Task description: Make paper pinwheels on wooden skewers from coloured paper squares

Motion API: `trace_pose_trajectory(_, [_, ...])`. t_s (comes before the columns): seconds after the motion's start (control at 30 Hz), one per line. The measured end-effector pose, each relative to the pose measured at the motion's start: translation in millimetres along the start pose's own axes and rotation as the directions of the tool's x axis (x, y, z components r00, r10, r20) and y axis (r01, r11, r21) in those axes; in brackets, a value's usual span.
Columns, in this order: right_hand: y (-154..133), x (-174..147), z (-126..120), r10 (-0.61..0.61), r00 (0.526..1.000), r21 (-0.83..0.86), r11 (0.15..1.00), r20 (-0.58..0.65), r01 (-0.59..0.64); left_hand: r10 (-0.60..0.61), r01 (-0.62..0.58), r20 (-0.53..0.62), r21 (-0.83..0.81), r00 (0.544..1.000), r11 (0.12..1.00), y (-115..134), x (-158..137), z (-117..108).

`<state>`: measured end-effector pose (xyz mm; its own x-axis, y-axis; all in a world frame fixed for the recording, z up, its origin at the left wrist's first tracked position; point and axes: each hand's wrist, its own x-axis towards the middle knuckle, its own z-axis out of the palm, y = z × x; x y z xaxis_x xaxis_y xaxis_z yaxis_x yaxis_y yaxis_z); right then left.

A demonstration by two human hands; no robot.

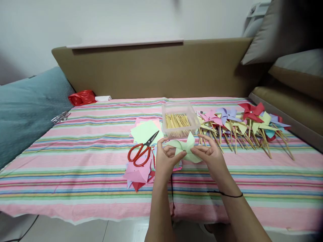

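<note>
Both hands hold a pale green paper pinwheel (188,146) above the striped cloth. My left hand (168,156) is closed on its left side, with the thumb pressed near the center. My right hand (209,151) pinches the right side, its thumb and fingertip close to the center too. A small dark spot shows at the pinwheel's middle; what it is I cannot make out. Just left of my left hand lie red-handled scissors (143,150), partly over a stack of light green paper squares (145,130). Below the scissors are pink and red cut paper pieces (138,172).
Behind the pinwheel stands a clear plastic box (180,107) of thin wooden sticks (177,121). Finished pinwheels on sticks (252,112) are heaped at right. A red plastic bag (83,97) and silvery packet (60,117) lie at left. Grey cushions (297,64) sit at far right.
</note>
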<state>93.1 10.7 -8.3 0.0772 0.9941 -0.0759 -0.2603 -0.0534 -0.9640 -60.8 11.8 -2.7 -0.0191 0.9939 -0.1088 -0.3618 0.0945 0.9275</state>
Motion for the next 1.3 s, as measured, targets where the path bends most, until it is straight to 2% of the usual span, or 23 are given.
trace_pose_trajectory(0.17, [-8.6,-4.2,0.9,-0.108,0.993,-0.068,0.991,0.051,0.112,0.052,-0.051,0.004,-0.067,0.999,0.996,4.0,-2.6,2.9])
trace_pose_trajectory(0.37, [-17.7,-10.4,3.9,-0.249,0.961,-0.123,0.957,0.117,0.263,0.101,-0.1,0.0,-0.122,0.995,0.987,6.5,-3.7,7.0])
trace_pose_trajectory(0.53, [-22.6,-0.8,-4.8,-0.342,0.939,-0.217,0.918,-0.018,0.331,0.088,-0.098,-0.067,-0.172,0.994,0.98,2.6,-0.2,4.6])
trace_pose_trajectory(0.6, [-30.6,17.7,-7.9,-0.386,0.922,-0.346,0.87,-0.033,0.352,0.084,-0.098,-0.084,-0.178,0.993,0.979,0.1,1.7,4.1])
trace_pose_trajectory(0.67, [-43.4,46.5,-6.0,-0.419,0.907,-0.562,0.74,0.045,0.37,0.076,-0.087,-0.073,-0.173,0.994,0.981,-2.5,3.5,4.7])
trace_pose_trajectory(0.7, [-50.6,63.8,-2.6,-0.405,0.909,-0.679,0.64,0.1,0.36,0.072,-0.081,-0.061,-0.166,0.996,0.983,-3.8,4.4,5.2])
trace_pose_trajectory(0.73, [-57.4,82.2,2.3,-0.347,0.92,-0.791,0.505,0.179,0.345,0.067,-0.073,-0.047,-0.154,0.997,0.985,-5.0,5.2,5.8])
trace_pose_trajectory(0.77, [-63.0,100.7,8.3,-0.24,0.938,-0.885,0.336,0.25,0.322,0.06,-0.064,-0.034,-0.141,0.998,0.988,-6.2,5.9,6.3])
trace_pose_trajectory(0.8, [-66.9,118.6,15.0,-0.182,0.944,-0.907,0.277,0.275,0.318,0.052,-0.055,-0.027,-0.127,0.998,0.99,-7.4,6.6,6.6])
trace_pose_trajectory(0.9, [-65.6,162.8,33.6,-0.044,0.953,-0.936,0.18,0.3,0.303,0.022,-0.027,-0.044,-0.103,0.999,0.994,-10.3,8.0,5.9])
trace_pose_trajectory(1.0, [-49.0,188.6,45.3,0.148,0.951,-0.96,0.114,0.272,0.256,0.004,-0.011,-0.071,-0.099,0.998,0.995,-11.6,8.4,3.5])
trace_pose_trajectory(1.13, [-25.2,203.4,54.1,0.369,0.909,-0.981,0.063,0.195,0.185,-0.025,0.015,-0.089,-0.11,0.996,0.994,-8.4,7.0,1.8])
trace_pose_trajectory(1.3, [-10.9,211.4,61.6,0.461,0.875,-0.989,0.058,0.148,0.137,-0.074,0.045,-0.109,-0.246,0.991,0.968,1.1,3.8,4.6])
